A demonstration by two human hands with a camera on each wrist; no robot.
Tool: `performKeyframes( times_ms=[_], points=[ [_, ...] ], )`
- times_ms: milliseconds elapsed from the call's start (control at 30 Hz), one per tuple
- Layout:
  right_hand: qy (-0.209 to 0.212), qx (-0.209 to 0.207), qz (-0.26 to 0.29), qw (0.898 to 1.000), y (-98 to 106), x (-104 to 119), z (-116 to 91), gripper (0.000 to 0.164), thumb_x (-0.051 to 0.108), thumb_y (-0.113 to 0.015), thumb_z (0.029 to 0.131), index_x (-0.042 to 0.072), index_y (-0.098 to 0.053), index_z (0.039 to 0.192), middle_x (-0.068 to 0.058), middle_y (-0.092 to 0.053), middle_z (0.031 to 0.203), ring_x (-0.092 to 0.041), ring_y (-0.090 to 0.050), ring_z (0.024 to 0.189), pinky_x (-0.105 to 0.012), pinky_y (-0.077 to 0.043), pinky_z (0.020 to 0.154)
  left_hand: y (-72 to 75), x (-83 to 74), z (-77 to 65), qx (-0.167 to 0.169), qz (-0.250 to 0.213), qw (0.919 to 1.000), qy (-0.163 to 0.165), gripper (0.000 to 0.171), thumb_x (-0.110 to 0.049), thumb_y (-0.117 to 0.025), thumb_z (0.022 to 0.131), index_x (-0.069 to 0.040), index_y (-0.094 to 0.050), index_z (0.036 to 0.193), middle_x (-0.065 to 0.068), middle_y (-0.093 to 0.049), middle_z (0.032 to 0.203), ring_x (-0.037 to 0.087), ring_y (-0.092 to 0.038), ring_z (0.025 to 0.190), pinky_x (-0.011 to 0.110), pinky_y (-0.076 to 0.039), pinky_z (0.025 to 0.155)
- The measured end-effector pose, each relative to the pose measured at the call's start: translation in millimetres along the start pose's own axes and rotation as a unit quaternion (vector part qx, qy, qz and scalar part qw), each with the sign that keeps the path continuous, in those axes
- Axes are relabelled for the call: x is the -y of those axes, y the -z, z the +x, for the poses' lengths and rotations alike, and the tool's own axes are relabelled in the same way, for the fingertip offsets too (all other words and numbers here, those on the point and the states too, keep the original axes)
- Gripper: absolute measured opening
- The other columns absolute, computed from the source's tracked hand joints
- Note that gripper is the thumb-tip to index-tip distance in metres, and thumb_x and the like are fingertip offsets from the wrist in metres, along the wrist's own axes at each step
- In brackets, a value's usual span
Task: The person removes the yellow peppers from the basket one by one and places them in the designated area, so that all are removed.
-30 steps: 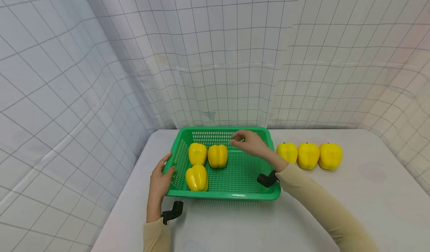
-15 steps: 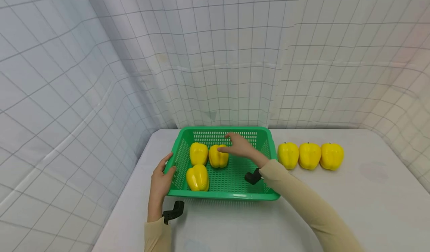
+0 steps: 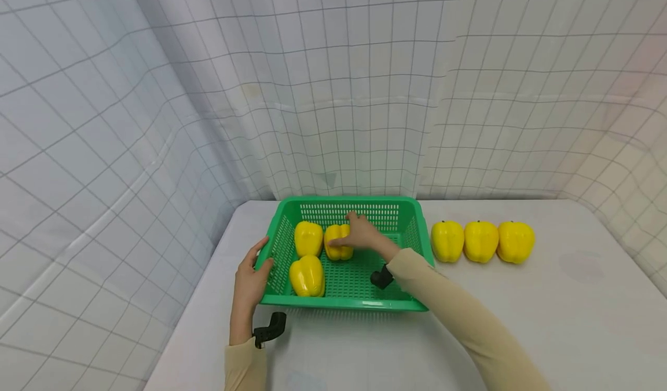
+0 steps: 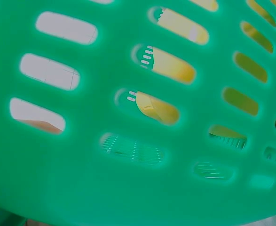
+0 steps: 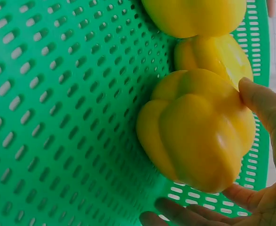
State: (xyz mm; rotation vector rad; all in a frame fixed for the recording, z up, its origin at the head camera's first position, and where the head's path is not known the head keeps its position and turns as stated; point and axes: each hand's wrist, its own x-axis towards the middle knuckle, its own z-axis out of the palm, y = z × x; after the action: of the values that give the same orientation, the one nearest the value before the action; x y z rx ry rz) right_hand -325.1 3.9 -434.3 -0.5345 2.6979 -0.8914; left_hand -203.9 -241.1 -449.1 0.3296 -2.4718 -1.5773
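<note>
A green plastic basket point(image 3: 346, 302) holds three yellow bell peppers. My left hand point(image 3: 250, 281) grips its left rim, thumb inside and fingers outside. In the left wrist view the slotted basket wall point(image 4: 90, 183) fills the picture and hides that hand. My right hand point(image 3: 362, 233) reaches inside to the middle bell pepper point(image 3: 340, 254). Seen from the right wrist, the thumb and a finger touch opposite sides of this bell pepper point(image 5: 199, 132), while other fingers spread below it. Beside it lie a back-left bell pepper point(image 3: 308, 238) and a front-left bell pepper point(image 3: 307, 277).
On the white table point(image 3: 552, 321), right of the basket, three more yellow bell peppers stand in a row: a near one point(image 3: 447, 241), a middle one point(image 3: 480, 242) and an outer one point(image 3: 515, 242). Grid-patterned white curtains point(image 3: 354, 90) close off the back and sides.
My right hand has moved left and down, from above the basket's back middle onto the middle bell pepper, its fingers now around it. The left hand stays on the rim.
</note>
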Motion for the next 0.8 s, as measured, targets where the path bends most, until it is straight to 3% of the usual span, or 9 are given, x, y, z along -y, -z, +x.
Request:
performKeyframes(
  times_ms=[267,500,800],
  points=[
    [-0.02,0.013,0.024,0.999,-4.6,1.8,1.9,0.091,0.05,-0.071,0.08,-0.005,-0.03,0.139,-0.019,-0.056,0.111,-0.025,-0.055,0.091,-0.038,-0.047,0.079,0.4,-3.0,-1.1,0.0,0.002,1.0,-0.001,0.047,-0.017,-0.051,0.097,-0.022,-0.044,0.143,0.02,-0.058,0.113,0.029,-0.058,0.078,0.038,-0.048,0.063],
    [-0.026,0.029,0.043,0.998,-7.4,0.7,2.7,0.085,0.051,-0.07,0.08,-0.004,-0.032,0.133,-0.012,-0.055,0.095,-0.023,-0.054,0.08,-0.035,-0.046,0.072,2.6,-4.0,-2.3,0.0,0.02,0.9998,-0.004,0.047,-0.017,-0.051,0.097,-0.02,-0.044,0.143,0.023,-0.055,0.119,0.027,-0.056,0.077,0.033,-0.045,0.061],
    [-0.032,0.021,0.073,0.997,-3.5,-0.3,-3.0,0.081,0.044,-0.072,0.08,-0.004,-0.033,0.132,-0.014,-0.054,0.099,-0.024,-0.054,0.083,-0.037,-0.046,0.074,1.4,-6.6,-2.1,0.005,0.011,0.9999,-0.006,0.047,-0.016,-0.051,0.097,-0.019,-0.044,0.144,0.023,-0.056,0.116,0.029,-0.057,0.077,0.033,-0.047,0.06]
  ],
)
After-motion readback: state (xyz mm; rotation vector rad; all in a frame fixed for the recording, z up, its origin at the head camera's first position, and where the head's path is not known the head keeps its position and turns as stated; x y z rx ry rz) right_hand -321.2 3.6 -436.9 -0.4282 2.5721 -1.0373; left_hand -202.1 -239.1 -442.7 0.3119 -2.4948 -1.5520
